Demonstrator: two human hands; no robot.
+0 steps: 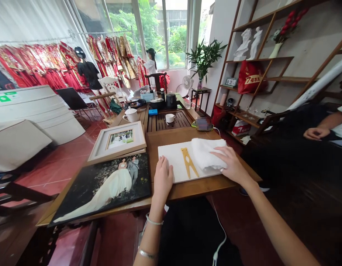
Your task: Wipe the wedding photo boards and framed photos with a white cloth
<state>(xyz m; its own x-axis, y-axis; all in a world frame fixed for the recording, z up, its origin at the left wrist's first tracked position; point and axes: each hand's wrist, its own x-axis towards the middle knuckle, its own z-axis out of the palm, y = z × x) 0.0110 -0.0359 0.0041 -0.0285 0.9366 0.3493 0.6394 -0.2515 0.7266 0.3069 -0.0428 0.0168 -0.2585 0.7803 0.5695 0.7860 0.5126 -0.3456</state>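
A white rectangular panel (pixel 176 171) lies near the table's front edge, with a yellow two-legged cut-out figure (pixel 186 159) on it. My left hand (pixel 163 176) grips the panel's left edge, fingers close together and thumb over the top. A folded white towel (pixel 206 151) covers the panel's right part. My right hand (pixel 232 164) holds the towel's right side, with fingers bent over it and fingertips partly sunk in the cloth.
Left of the panel lie a wedding photo print (pixel 115 184) and a framed photo (pixel 118 142). Behind are a lidded white mug (pixel 130 114), a tea tray (pixel 159 122), a cup (pixel 170 118) and a phone (pixel 203 123). A seated person's hand (pixel 316 133) shows at right.
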